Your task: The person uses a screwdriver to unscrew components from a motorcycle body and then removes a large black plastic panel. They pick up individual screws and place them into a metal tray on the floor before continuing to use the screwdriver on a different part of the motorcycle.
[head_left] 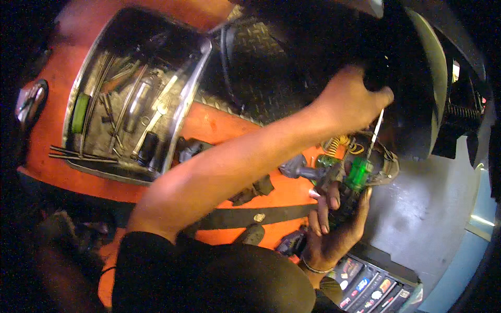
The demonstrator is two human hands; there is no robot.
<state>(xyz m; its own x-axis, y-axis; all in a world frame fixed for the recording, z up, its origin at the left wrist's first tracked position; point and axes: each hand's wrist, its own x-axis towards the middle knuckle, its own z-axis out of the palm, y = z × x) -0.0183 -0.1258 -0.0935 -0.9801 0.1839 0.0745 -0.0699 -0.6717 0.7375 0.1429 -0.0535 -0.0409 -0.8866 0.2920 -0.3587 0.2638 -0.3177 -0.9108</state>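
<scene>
My left hand reaches across from the lower left, its fingers curled and its thumb at the tip of a screwdriver's metal shaft. The screwdriver has a clear green handle and slants down towards my right hand. That hand comes up from below with a thin bracelet at the wrist. Its thumb and curled fingers are around the dark lower end of the handle, where the grip is partly in shadow. Just behind the handle lie a coiled yellow cord and a dark rounded part.
An open metal tray of wrenches and other hand tools sits at the left on an orange surface. Dark tread plate lies beyond. A grey panel stands at the right, and a case with stickers at the bottom right.
</scene>
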